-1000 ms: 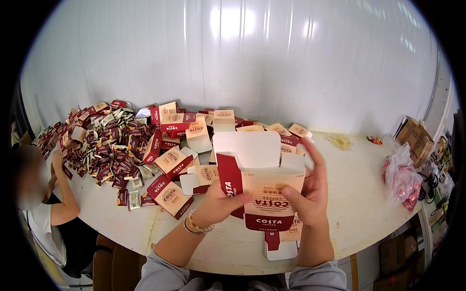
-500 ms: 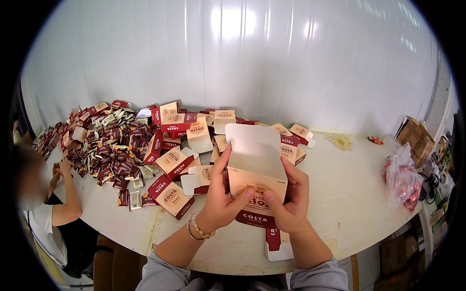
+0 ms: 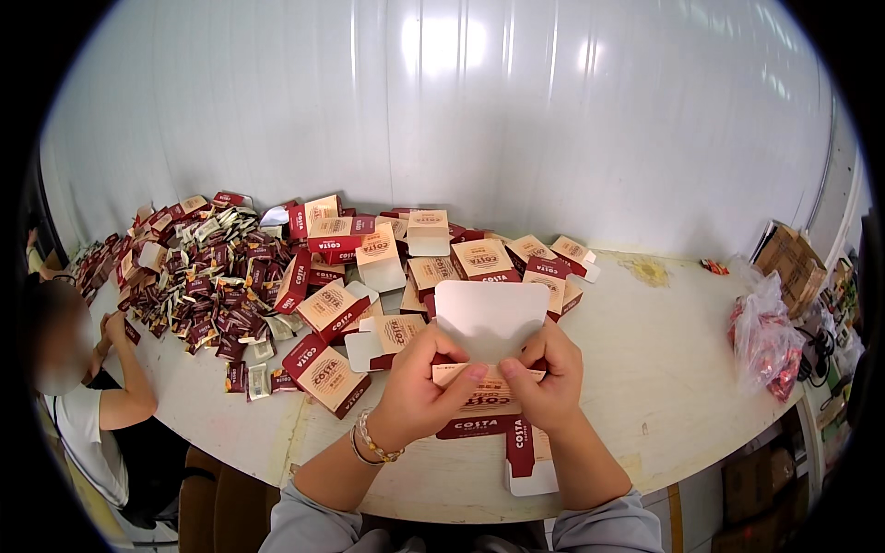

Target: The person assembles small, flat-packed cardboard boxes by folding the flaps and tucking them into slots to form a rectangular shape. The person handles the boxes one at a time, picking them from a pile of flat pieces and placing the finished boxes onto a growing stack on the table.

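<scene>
Between my two hands is a cream and dark red cardboard box, its white inner flap standing up at the far side. My left hand, with a beaded bracelet on the wrist, grips the box's left edge, thumb on its printed front. On the right edge, my right hand holds it the same way. Under the box, near the table's front edge, lies another carton with a white flap. Beyond my hands several cream and red boxes lie jumbled, some with flaps open.
Many small dark red and silvery sachets are heaped on the table at the left. A person sits at the left edge, hands near the heap. At the right are a plastic bag and a brown carton.
The box in my hands has tilted and dropped lower, so its opening shows less and its flap stands more upright. The person at the left now holds a small dark sachet.
</scene>
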Demonstrator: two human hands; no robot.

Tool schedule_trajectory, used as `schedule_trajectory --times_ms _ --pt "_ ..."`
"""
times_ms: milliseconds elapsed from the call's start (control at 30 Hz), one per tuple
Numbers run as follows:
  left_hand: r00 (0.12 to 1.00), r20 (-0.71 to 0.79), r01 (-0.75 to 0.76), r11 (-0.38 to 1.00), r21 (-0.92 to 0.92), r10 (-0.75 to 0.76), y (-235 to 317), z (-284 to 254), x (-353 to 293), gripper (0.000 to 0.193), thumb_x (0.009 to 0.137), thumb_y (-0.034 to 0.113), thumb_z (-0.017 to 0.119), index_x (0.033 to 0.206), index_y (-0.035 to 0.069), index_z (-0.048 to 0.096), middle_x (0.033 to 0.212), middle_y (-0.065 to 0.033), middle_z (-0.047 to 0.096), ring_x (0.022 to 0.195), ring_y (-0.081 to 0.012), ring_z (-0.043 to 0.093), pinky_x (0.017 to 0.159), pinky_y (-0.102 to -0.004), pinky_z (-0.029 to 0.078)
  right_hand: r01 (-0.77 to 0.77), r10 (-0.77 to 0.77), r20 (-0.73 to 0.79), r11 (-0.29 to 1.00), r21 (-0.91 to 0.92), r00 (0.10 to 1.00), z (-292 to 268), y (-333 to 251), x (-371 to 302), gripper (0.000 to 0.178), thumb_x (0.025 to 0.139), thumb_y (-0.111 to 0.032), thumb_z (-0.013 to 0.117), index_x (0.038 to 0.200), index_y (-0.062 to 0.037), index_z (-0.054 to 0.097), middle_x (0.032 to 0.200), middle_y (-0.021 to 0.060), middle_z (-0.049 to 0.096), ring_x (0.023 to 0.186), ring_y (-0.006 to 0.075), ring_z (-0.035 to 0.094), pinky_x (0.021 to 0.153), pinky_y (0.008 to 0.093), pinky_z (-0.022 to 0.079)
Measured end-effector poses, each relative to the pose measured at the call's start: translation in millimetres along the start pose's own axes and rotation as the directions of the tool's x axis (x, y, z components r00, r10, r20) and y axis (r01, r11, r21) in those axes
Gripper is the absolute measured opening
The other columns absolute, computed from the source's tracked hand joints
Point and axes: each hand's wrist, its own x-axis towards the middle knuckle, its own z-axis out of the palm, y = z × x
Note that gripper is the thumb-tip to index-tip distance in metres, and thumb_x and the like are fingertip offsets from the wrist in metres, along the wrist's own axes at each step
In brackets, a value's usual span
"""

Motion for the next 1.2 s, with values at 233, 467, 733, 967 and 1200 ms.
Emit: schedule_trajectory --times_ms 233,467,733,967,1200 --pt "0.997 0.054 -0.066 0.995 0.07 0.062 6.2 -6.9 4.7 0.027 0.09 0.017 0.079 0.1 0.004 0.057 0.092 -0.0107 0.062 0.08 -0.0232 0.062 0.072 -0.0329 0.05 -0.017 0.047 -0.047 0.86 0.51 0.998 10.2 -5.4 4.6 0.103 0.082 -0.01 0.086 0.158 -0.0066 0.017 0.142 0.0208 0.057 0.129 0.0256 0.057 0.107 0.0397 0.047" --pt "0.986 0.109 -0.14 0.979 0.152 0.124 19.2 -9.6 4.3 0.036 0.092 0.016 0.078 0.113 0.004 0.051 0.111 -0.0166 0.065 0.099 -0.0251 0.067 0.085 -0.0339 0.053 0.098 -0.1 -0.014 0.924 0.37 0.995 1.7 -2.9 10.1 0.064 0.083 -0.004 0.083 0.137 -0.0064 0.048 0.131 0.0213 0.063 0.121 0.0291 0.063 0.099 0.04 0.054" --pt "0.975 -0.003 -0.215 0.95 -0.228 0.221 -5.5 7.2 -0.7 0.056 0.093 0.006 0.073 0.128 0.006 0.029 0.135 -0.0263 0.056 0.126 -0.0287 0.059 0.104 -0.0397 0.048 0.201 -0.229 0.012 0.878 0.433 0.973 0.7 0.0 15.3 0.03 0.081 -0.005 0.083 0.101 -0.0045 0.06 0.129 0.0232 0.064 0.118 0.0348 0.066 0.096 0.0439 0.057" --pt "0.986 -0.039 -0.165 0.963 -0.213 0.16 14.5 7.6 0.6 0.052 0.098 0.005 0.059 0.139 0.003 0.026 0.135 -0.0242 0.055 0.121 -0.0266 0.058 0.105 -0.0399 0.045 0.118 -0.151 0.066 0.925 0.361 0.986 1.5 -9.8 15.8 0.029 0.082 0.0 0.078 0.104 -0.0039 0.058 0.127 0.0236 0.065 0.118 0.0325 0.066 0.097 0.0417 0.056" --pt "0.994 -0.067 -0.083 0.996 -0.014 0.082 26.7 6.7 1.0 0.039 0.099 0.004 0.042 0.137 -0.003 0.043 0.133 -0.0203 0.055 0.12 -0.0259 0.057 0.107 -0.0376 0.043 0.05 -0.051 -0.005 0.928 0.369 0.999 11.5 -12.6 8.6 0.026 0.088 0.007 0.069 0.112 -0.0004 0.062 0.128 0.0218 0.067 0.115 0.0289 0.068 0.096 0.038 0.055"
